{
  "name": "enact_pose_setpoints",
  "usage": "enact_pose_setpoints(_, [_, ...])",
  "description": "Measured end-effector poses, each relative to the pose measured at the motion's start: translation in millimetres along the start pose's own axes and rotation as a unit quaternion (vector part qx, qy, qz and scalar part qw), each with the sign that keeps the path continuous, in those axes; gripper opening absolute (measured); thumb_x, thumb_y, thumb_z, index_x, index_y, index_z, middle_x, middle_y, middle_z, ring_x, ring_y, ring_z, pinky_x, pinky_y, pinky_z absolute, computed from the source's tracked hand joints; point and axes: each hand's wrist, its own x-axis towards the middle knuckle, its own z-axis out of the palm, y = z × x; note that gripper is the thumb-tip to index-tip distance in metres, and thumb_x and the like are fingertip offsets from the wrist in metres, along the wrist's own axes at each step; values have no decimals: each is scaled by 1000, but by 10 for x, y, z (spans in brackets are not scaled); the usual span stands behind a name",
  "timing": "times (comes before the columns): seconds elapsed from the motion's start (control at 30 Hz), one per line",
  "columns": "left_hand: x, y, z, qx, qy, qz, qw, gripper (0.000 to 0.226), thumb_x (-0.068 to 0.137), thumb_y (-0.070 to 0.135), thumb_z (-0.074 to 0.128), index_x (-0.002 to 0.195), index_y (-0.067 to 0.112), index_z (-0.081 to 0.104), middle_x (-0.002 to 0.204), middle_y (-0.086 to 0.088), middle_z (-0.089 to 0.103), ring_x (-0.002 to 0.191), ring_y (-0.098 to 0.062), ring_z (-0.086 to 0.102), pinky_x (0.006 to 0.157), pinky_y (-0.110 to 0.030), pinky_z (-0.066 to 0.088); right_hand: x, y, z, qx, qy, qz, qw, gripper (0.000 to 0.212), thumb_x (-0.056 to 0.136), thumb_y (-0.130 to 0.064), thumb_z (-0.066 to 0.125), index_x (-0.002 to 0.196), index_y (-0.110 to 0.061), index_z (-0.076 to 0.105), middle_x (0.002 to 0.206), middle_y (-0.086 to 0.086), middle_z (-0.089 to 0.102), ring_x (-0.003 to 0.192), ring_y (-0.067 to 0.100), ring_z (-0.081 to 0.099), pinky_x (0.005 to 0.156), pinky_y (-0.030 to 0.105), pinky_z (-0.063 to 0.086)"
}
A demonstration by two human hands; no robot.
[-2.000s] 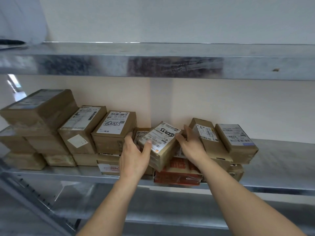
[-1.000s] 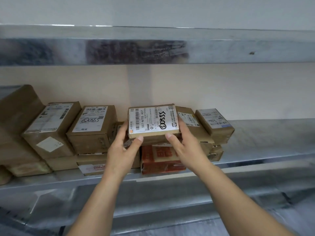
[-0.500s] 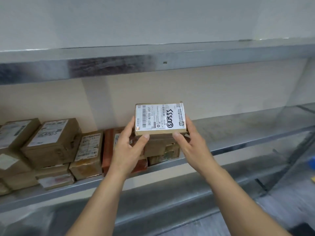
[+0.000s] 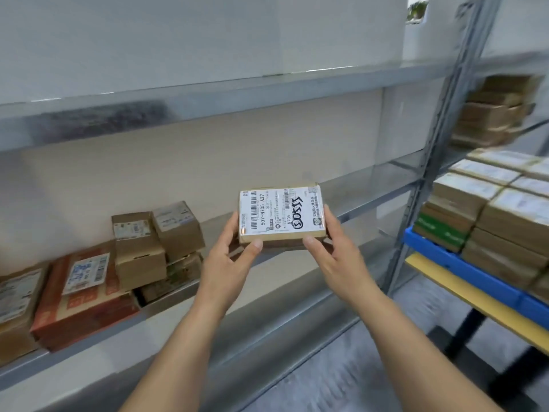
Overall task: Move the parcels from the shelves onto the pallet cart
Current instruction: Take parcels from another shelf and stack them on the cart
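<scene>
I hold a small brown parcel (image 4: pixel 280 217) with a white shipping label and black marker writing in front of me, clear of the shelf. My left hand (image 4: pixel 227 263) grips its left lower corner and my right hand (image 4: pixel 335 251) grips its right lower corner. More parcels (image 4: pixel 154 239) remain on the metal shelf (image 4: pixel 371 191) at the left, among them a red box (image 4: pixel 83 295). At the right edge stands the pallet cart (image 4: pixel 463 266) with a blue pallet on a yellow deck, stacked with several parcels (image 4: pixel 499 215).
A grey metal shelf upright (image 4: pixel 439 138) stands between the shelf bay and the cart. Another stack of boxes (image 4: pixel 493 111) sits on a far shelf at the upper right. An upper shelf (image 4: pixel 208 96) runs overhead, and grey floor (image 4: pixel 341 373) shows below.
Both hands lifted the labelled parcel off the shelf pile and carried it to the right. My view swung right, so the shelf parcels slid left and the loaded pallet cart came into sight.
</scene>
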Motion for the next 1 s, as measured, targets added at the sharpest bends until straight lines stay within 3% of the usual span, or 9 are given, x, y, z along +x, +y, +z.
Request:
enact_pose_setpoints(0.1, [-51, 74, 468, -17, -32, 4, 999, 63, 89, 20, 63, 141, 43, 35, 118, 36, 52, 105, 22, 48, 90, -10, 37, -139, 216, -433, -9, 26, 22, 999, 64, 93, -40, 52, 148, -43, 19, 144, -10, 44, 129, 10, 45, 106, 41, 40])
enact_pose_setpoints(0.23, [-123, 209, 1074, -44, -78, 24, 996, 61, 89, 13, 62, 133, 46, 36, 110, 40, 54, 98, 23, 51, 79, 2, 37, -353, 384, -992, -15, 87, 34, 995, 63, 94, -32, 56, 146, -42, 22, 142, -13, 44, 130, 5, 42, 109, 37, 37])
enact_pose_setpoints(0.37, [-141, 339, 1607, -78, -133, 34, 988, 63, 88, 11, 63, 136, 43, 39, 111, 36, 60, 103, 14, 56, 83, -3, 41, -568, 533, -1477, -16, 143, 61, 988, 65, 93, -34, 55, 147, -39, 20, 144, -15, 41, 132, 1, 37, 111, 30, 33])
enact_pose_setpoints(0.47, [-147, 472, 1978, -92, -177, 50, 979, 63, 88, 9, 62, 137, 41, 40, 115, 31, 60, 104, 12, 56, 82, -2, 41, -687, 652, -1797, -19, 186, 82, 979, 66, 93, -35, 55, 148, -40, 18, 147, -16, 36, 128, -4, 36, 94, 3, 33])
enact_pose_setpoints(0.57, [-131, 549, 2323, -108, -221, 67, 967, 62, 89, 6, 61, 139, 36, 41, 124, 20, 60, 110, 7, 56, 87, -7, 43, -794, 745, -2071, -27, 230, 96, 968, 65, 93, -33, 56, 147, -39, 19, 142, -24, 32, 124, -11, 31, 85, -5, 26])
enact_pose_setpoints(0.7, [-70, 613, 2758, -127, -264, 74, 953, 61, 89, 11, 62, 140, 38, 40, 124, 23, 59, 114, 4, 54, 98, -22, 44, -851, 899, -2402, -51, 271, 100, 956, 65, 93, -34, 56, 146, -42, 19, 144, -27, 29, 131, -11, 27, 97, 1, 24])
enact_pose_setpoints(0.8, [55, 687, 3108, -131, -291, 81, 944, 60, 88, 18, 65, 138, 41, 41, 122, 25, 60, 115, 3, 54, 103, -33, 43, -797, 993, -2667, -68, 295, 107, 947, 63, 93, -34, 56, 145, -44, 20, 141, -29, 30, 129, -9, 29, 88, -2, 30])
enact_pose_setpoints(0.93, [280, 789, 3591, -136, -321, 85, 933, 63, 80, 33, 61, 138, 45, 39, 127, 23, 57, 121, -2, 51, 104, -42, 42, -651, 1143, -3029, -65, 327, 113, 936, 63, 92, -37, 56, 146, -45, 24, 146, -21, 36, 133, 2, 37, 103, 25, 37])
enact_pose_setpoints(1.0, [410, 847, 3834, -137, -335, 83, 929, 63, 79, 35, 61, 138, 46, 39, 127, 25, 56, 120, -1, 51, 104, -43, 42, -562, 1204, -3199, -64, 347, 115, 929, 61, 93, -33, 57, 144, -46, 26, 145, -21, 38, 133, 1, 37, 106, 29, 38])
